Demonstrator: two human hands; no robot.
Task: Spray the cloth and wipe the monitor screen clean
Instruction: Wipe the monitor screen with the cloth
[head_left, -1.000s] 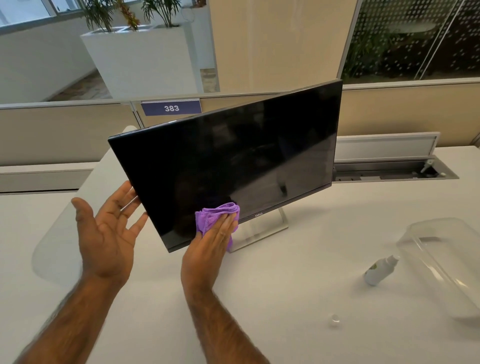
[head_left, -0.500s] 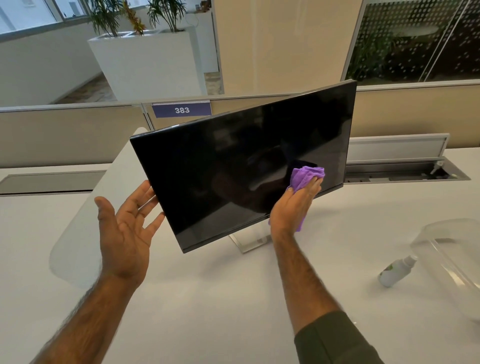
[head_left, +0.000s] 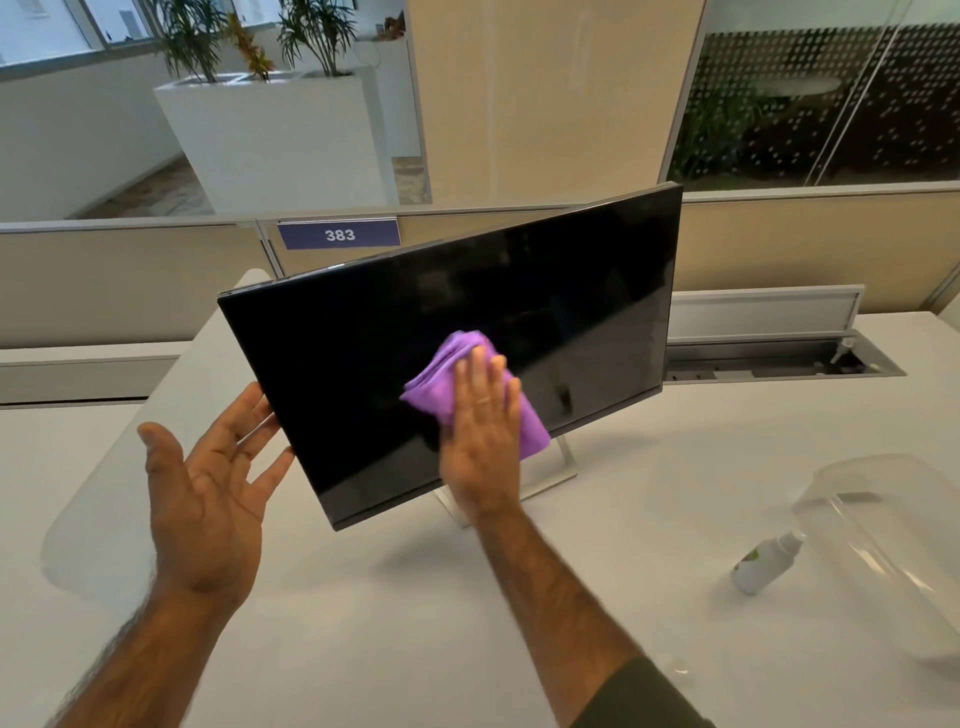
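The black monitor (head_left: 545, 312) stands tilted on its silver stand on a white desk, screen dark. My right hand (head_left: 483, 431) lies flat on a folded purple cloth (head_left: 452, 364), pressing it against the lower middle of the screen. My left hand (head_left: 208, 483) is spread open, palm up, its fingertips touching the monitor's left edge. A small white spray bottle (head_left: 766, 564) lies on its side on the desk at the right, away from both hands.
A clear plastic container (head_left: 893, 525) sits on the desk (head_left: 389, 623) at the far right beside the bottle. An open cable tray (head_left: 779, 358) runs behind the monitor. Beige partitions with a "383" sign (head_left: 338, 235) close off the back. A small clear cap (head_left: 678, 665) lies near my right forearm.
My right hand slid the cloth from the screen's bottom centre to its right edge, then back left to the lower middle. My left hand stayed at the left edge.
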